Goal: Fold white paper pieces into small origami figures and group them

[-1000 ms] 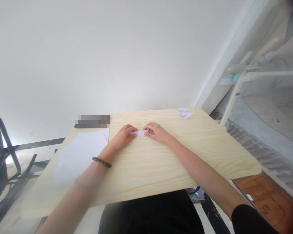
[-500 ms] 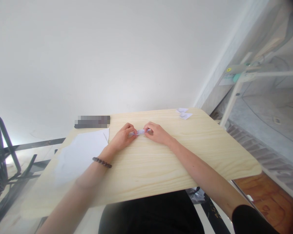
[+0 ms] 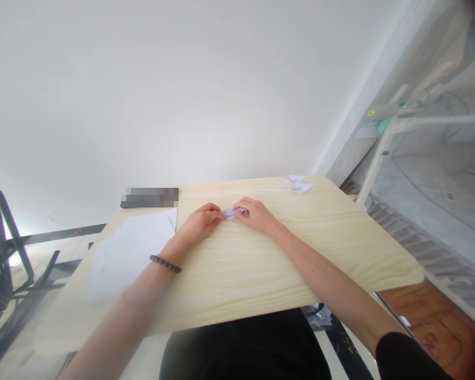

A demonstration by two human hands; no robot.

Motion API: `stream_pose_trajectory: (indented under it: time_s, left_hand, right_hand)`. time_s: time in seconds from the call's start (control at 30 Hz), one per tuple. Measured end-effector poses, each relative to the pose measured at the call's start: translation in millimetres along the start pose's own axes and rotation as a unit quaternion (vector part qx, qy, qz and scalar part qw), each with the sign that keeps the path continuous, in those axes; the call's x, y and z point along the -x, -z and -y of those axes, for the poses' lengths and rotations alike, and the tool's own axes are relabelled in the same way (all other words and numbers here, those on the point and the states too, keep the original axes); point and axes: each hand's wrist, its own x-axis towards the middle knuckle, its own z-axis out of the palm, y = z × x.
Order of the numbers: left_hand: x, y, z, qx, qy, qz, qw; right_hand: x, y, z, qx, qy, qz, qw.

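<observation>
A small folded piece of white paper [image 3: 230,212] is held just above the light wooden table [image 3: 261,264], near its far middle. My left hand [image 3: 200,222] pinches its left end with curled fingers; a dark bead bracelet [image 3: 165,263] circles that wrist. My right hand [image 3: 255,215] pinches the right end, fingers bent over the paper. The two hands sit close together, almost touching, and cover most of the paper.
A stack of white sheets [image 3: 130,248] lies at the table's left. Small folded paper pieces [image 3: 298,183] rest at the far right corner. A dark flat object [image 3: 149,197] sits at the far left edge. A white wall stands behind; a metal rack [image 3: 383,137] at right.
The hands have drawn closer together, and the paper between them now shows shorter and more bunched than the long flat strip seen a second ago.
</observation>
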Motion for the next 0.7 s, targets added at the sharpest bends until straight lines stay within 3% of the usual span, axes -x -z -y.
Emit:
stream_pose_trajectory:
  time_s: [0.7]
  left_hand:
    - [1.0, 1.8, -2.3, -0.014, -0.006, 0.022, 1.000]
  right_hand:
    - [2.3, 0.6, 2.0, 0.034, 0.009, 0.020, 0.999]
